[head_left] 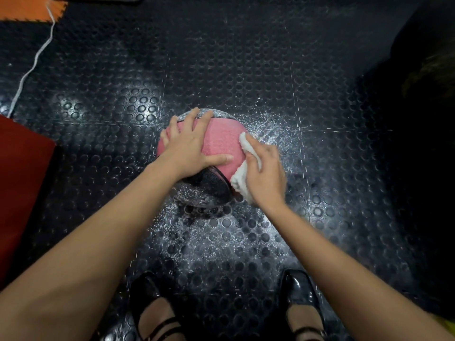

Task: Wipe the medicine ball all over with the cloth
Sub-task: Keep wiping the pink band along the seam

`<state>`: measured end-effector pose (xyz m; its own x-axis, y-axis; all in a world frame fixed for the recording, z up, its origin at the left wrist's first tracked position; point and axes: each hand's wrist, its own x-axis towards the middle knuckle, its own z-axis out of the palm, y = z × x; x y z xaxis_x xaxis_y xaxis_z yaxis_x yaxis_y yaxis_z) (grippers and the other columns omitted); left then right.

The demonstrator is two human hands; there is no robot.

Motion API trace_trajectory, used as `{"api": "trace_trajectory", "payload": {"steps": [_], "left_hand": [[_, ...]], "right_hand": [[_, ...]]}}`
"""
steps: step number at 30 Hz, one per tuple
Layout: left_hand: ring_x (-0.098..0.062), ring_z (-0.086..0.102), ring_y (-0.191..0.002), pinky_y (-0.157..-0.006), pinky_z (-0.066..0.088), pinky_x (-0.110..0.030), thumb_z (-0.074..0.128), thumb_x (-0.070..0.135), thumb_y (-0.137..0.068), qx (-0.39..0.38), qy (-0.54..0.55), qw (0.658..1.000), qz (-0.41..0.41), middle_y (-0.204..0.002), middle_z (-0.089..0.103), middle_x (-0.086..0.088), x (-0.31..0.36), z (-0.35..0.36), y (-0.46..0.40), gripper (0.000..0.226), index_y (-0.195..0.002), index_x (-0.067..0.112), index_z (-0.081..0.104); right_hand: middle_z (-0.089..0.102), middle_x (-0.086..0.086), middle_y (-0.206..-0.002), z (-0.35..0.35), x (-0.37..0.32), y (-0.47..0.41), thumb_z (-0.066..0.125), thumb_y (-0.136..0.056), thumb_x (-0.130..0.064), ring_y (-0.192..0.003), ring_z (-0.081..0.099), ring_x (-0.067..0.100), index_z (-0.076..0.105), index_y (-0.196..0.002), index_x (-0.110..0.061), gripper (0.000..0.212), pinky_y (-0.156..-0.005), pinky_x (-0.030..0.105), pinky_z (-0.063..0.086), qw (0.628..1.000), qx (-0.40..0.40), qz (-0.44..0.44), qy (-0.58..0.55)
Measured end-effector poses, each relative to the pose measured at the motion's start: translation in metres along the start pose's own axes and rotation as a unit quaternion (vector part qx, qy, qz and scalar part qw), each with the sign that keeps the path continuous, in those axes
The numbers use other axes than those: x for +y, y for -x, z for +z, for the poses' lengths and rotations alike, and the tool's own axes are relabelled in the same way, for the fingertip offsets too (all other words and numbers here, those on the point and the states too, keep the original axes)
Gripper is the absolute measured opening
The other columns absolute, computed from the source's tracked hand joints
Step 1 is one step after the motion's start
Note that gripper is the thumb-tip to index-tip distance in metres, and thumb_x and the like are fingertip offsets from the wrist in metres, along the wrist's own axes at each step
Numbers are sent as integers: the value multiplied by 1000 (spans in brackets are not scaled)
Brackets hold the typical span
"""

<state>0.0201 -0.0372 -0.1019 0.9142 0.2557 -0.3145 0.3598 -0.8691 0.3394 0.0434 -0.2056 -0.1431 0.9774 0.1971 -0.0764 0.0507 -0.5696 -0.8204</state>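
A black rubber floor (246, 70) with raised round studs fills the view, glossy under the light and speckled with white flecks around the middle. An orange foam tile (29, 8) sits at the far left corner, a dark red mat (19, 173) juts in from the left edge, and a white cord (37, 55) runs diagonally between them. Two black strapped shoes (152, 313) show at the bottom edge.

The medicine ball (221, 146), pink with dark grey speckled panels, rests on the floor in the centre, just ahead of the feet. The left hand (189, 143) lies spread over its top and left side, fingers straight and pressing down, thumb reaching toward the right, steadying it rather than gripping. The right hand (266, 173) presses a bunched white cloth (242, 173) against the ball's right flank; its fingers curl over the cloth and hold it to the surface.

The step in hand looks like wiping the right side, with the ball braced against rolling. The underside touching the floor and the area under the left palm are probably unreached from this pose. The next move likely calls for the left hand to roll or turn the ball so a fresh face comes toward the cloth, keeping downward pressure light enough for it to rotate yet firm enough that it does not skid on the slick floor.
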Motion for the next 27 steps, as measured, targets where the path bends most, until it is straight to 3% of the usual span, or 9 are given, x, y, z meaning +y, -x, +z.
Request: {"api": "trace_trajectory", "payload": {"steps": [3, 5, 9, 11, 13, 16, 19, 24, 27], "left_hand": [[-39, -7, -148, -115, 1, -65, 58, 77, -67, 2, 3, 1000, 3, -163, -6, 2, 2, 2, 2, 111, -154, 36, 2], [-38, -7, -148, -115, 1, -66, 58, 77, -68, 6, 2, 1000, 7, -163, -5, 2, 3, 3, 2, 111, -154, 36, 2], [-39, -4, -147, -115, 3, -65, 57, 77, -68, 8, 4, 1000, -3, -163, -3, 0, 2, 1, -2, 110, -154, 35, 4], [-39, -4, -147, -115, 4, -65, 58, 77, -67, 8, 10, 1000, -12, -163, -3, 0, 1, 0, -2, 110, -154, 36, 5], [-39, -4, -147, -115, 4, -65, 54, 80, -62, 5, 16, 1000, -15, -163, -3, 0, 2, 0, 1, 113, -154, 36, 5], [-38, -4, -147, -115, 4, -66, 48, 82, -57, 11, 14, 1000, -13, -163, -2, 0, 4, 2, 5, 117, -154, 35, 4], [-38, -6, -148, -115, 3, -66, 57, 78, -67, 16, 7, 1000, -19, -163, -3, 0, 10, 3, 4, 111, -154, 34, 3], [-42, -12, -147, -113, -4, -64, 51, 78, -73, -6, -11, 999, -35, -163, -10, -1, 25, 7, 1, 108, -155, 34, -3], [-38, 10, -147, -116, 8, -61, 34, 67, -91, 58, 13, 998, -31, -162, 15, 1, 21, 2, -3, 74, -154, 32, 18]], "right_hand": [[56, -9, -116, 3, 13, -13, 42, -101, -21, -70, 56, 1, 51, -133, -29, 35, -58, 11, 50, 975, -27, 159, -150], [63, 4, -121, 5, 18, -16, 41, -101, -21, -78, 64, 16, 52, -133, -27, 35, -68, 27, 57, 940, -44, 248, -230], [51, -13, -117, 5, 4, 3, 44, -100, -24, -68, 52, -1, 48, -133, -40, 37, -54, 12, 46, 985, 10, 130, -112], [46, -13, -112, 11, 4, 13, 46, -99, -24, -72, 53, 4, 45, -129, -47, 38, -56, 15, 49, 991, 15, 76, -112], [46, -12, -117, 16, 10, 16, 45, -99, -20, -75, 55, 5, 47, -131, -43, 39, -58, 16, 53, 978, 31, 105, -175], [49, -9, -126, 16, 18, 13, 41, -101, -14, -84, 51, -4, 48, -137, -25, 38, -57, 2, 44, 948, 44, 186, -253], [58, -4, -124, 14, 21, 4, 40, -102, -15, -95, 62, 12, 51, -135, -23, 36, -75, 18, 55, 923, 17, 250, -291], [71, 11, -90, 3, 32, -12, 52, -98, -18, -74, 67, 23, 66, -104, -18, 16, -75, 39, 59, 868, -71, 401, -284], [68, 9, -82, -2, 38, -16, 51, -98, -17, -76, 64, 22, 65, -90, -16, 17, -87, 41, 54, 849, -101, 431, -290]]}}
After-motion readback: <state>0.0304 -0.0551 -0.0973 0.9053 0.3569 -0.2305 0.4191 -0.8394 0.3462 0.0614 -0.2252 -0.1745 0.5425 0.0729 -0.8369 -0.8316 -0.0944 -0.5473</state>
